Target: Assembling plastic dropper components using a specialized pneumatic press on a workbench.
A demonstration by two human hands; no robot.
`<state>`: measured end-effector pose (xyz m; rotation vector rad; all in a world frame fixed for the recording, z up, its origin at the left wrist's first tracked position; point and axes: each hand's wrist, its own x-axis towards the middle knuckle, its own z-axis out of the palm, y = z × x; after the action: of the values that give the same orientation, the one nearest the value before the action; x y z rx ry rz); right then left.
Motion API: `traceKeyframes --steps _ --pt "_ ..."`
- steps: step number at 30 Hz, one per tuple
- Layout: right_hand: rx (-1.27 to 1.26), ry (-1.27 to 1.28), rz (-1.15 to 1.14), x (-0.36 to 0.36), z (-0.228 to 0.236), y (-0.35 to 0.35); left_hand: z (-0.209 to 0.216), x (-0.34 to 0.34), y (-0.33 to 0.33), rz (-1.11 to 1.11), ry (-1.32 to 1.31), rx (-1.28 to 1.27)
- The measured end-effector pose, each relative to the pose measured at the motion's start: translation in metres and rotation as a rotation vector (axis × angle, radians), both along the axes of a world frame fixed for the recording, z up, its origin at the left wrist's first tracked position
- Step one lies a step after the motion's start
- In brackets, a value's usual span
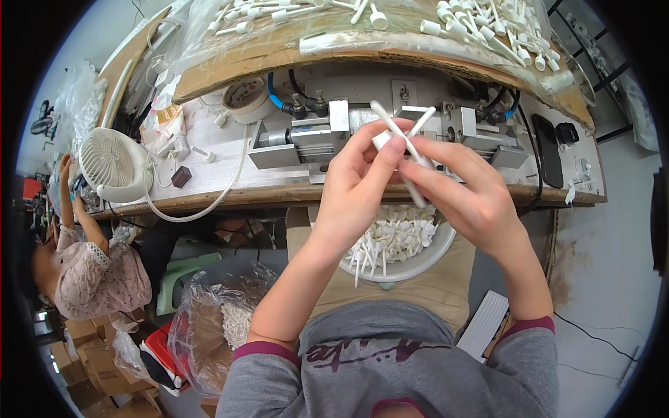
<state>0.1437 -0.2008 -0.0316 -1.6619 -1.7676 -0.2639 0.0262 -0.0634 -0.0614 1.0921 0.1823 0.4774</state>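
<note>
My left hand (359, 181) and my right hand (470, 184) meet above the bench's front edge, fingers closed around white plastic pieces. One long white stick (385, 116) slants between the fingertips, and a second white stick (423, 120) crosses it. A white cylindrical cap (381, 141) shows at my left thumb. Fingers hide how these parts join and which hand bears which stick. Just behind stands a metal fixture (315, 143) with air cylinders. Below my hands, a pale round basin (445, 245) on my lap holds many similar white stick-and-cap pieces.
Above the fixture, a cardboard-covered shelf (230, 75) carries more white pieces. A fan (111, 164), a tape roll (247, 99) and a looping hose (197, 217) lie left; a phone (548, 151) lies right. A co-worker (104, 279) sits at far left, near a clear plastic bag (191, 313).
</note>
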Motion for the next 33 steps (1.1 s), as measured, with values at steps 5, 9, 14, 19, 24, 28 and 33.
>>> traceKeyframes --steps 5,9,14,19,24,28,33 --pt "0.019 0.417 -0.215 -0.009 -0.012 -0.011 -0.002 -0.021 0.001 0.092 0.089 0.085" --pt "0.018 0.416 -0.249 -0.013 -0.039 -0.013 0.004 -0.035 0.008 0.403 0.122 0.253" --pt "0.034 -0.004 -0.272 -0.014 -0.06 0.01 0.008 -0.037 0.015 0.424 0.025 0.237" --pt "-0.071 -0.232 -0.339 -0.028 -0.045 0.026 0.012 -0.039 0.015 0.442 -0.056 0.101" --pt "-0.114 -0.225 -0.323 -0.023 -0.055 0.024 0.018 -0.042 0.017 0.362 -0.11 -0.009" --pt "-0.036 -0.104 -0.313 -0.025 -0.064 0.015 0.022 -0.041 0.013 0.327 -0.128 -0.166" --pt "-0.049 -0.036 -0.306 -0.025 -0.063 0.016 0.015 -0.038 0.015 0.328 -0.135 -0.013"
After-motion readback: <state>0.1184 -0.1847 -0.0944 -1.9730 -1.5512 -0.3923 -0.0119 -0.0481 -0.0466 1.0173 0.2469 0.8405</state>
